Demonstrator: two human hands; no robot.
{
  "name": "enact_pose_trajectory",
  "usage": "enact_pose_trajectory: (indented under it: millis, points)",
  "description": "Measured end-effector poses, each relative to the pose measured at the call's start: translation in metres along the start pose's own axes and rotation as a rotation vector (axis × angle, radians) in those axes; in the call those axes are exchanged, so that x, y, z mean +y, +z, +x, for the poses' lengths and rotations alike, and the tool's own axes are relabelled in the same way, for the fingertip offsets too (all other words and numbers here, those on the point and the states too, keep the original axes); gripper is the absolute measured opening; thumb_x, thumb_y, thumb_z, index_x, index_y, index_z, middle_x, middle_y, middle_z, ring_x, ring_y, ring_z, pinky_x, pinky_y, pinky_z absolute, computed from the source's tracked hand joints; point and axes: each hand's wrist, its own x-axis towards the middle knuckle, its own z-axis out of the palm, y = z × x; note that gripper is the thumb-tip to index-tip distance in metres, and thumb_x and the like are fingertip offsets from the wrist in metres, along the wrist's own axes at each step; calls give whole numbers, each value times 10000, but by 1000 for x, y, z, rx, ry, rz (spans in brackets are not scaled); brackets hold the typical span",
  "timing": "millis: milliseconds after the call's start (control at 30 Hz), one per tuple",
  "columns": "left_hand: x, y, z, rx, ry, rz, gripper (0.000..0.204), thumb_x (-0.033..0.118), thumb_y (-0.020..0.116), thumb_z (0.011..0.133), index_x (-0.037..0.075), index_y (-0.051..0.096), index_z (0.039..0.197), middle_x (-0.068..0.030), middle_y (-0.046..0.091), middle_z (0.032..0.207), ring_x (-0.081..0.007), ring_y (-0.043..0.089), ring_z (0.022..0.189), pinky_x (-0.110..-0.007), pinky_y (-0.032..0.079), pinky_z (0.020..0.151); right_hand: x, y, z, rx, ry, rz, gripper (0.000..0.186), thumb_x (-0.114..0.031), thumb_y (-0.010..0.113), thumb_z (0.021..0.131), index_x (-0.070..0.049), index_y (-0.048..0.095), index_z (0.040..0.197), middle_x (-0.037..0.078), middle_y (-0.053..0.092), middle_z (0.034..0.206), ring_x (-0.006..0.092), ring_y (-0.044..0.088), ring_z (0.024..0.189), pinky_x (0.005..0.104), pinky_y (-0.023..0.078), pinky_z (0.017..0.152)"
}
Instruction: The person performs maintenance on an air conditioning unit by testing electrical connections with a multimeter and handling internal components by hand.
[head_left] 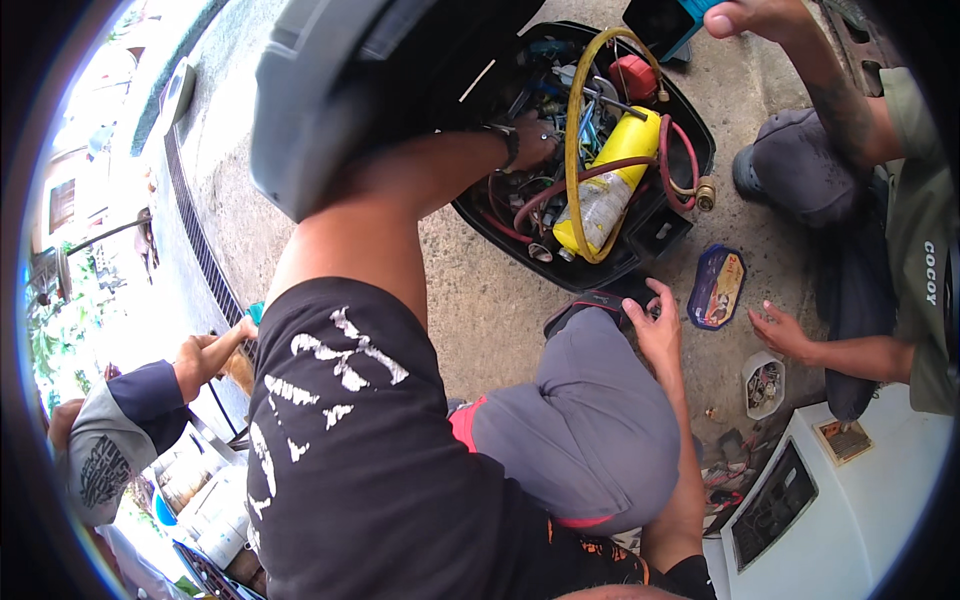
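Observation:
My left hand [533, 143] reaches down among the tools inside an open black toolbox [655, 262]; its fingertips are hidden there. A yellow gas cylinder [615, 185] lies in the box beside that hand, with a yellow hose [575, 120] looped over it and a dark red hose [685, 165] curling around it. Beyond sits a red round item [633, 78]. Just past my bent knee, my right hand [655, 325] holds nothing, its fingers apart. Closest to it on the concrete is a flat blue-and-yellow package [717, 287].
The toolbox's large dark lid [330, 110] stands raised over my left arm. At right crouches a co-worker, one hand [785, 330] near the package, the other [750, 18] by a teal-edged case [685, 25]. A white tub [763, 385] holds small metal parts. Another person [140, 410] is at left.

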Motion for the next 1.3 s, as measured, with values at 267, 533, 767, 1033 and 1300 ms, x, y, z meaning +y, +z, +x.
enact_pose_trajectory:
  millis: [267, 533, 767, 1033, 1300]
  points:
    - [8, -8, -8, 201, 189, 278, 120, 228, 587, 776, 175, 694, 787, -11, 678, 870, -194, 603, 1001, -454, 406, 906, -15, 9, 4, 3, -104, -68, 677, -349, 852, 747, -83, 577, 1306, 112, 561, 973, 235, 567, 859, 356, 502, 739]
    - [10, -21, -3, 133, 201, 292, 145, 255, 587, 795, 162, 699, 796, -22, 678, 865, -222, 607, 1007, -461, 407, 973, 17, 26, -4, -21, -69, -31, 699, -352, 859, 722, -82, 580, 1303, 133, 591, 989, 275, 577, 913, 395, 493, 815]
    - [-15, 54, -16, 193, 86, 156, 333, 276, 548, 841, 182, 681, 1131, -74, 668, 998, -277, 611, 1079, -589, 337, 998, 21, 21, -3, 7, -85, 19, 697, -333, 851, 735, -72, 569, 1317, 144, 590, 997, 273, 578, 924, 395, 495, 816]
    - [3, 28, -21, 161, 4, 122, 440, 353, 481, 892, 98, 644, 1211, -143, 647, 1155, -296, 576, 1171, -522, 336, 1020, 52, 1, -11, 113, 8, 129, 695, -344, 852, 751, -70, 564, 1322, 135, 588, 1000, 263, 584, 962, 392, 497, 833]
    - [-22, 59, -14, -50, -186, -195, 360, 301, 483, 890, 89, 656, 1123, -161, 640, 1151, -332, 625, 1068, -511, 402, 942, 43, 2, -12, 97, 16, 155, 709, -364, 858, 745, -81, 566, 1326, 123, 586, 1014, 268, 592, 959, 406, 509, 835]
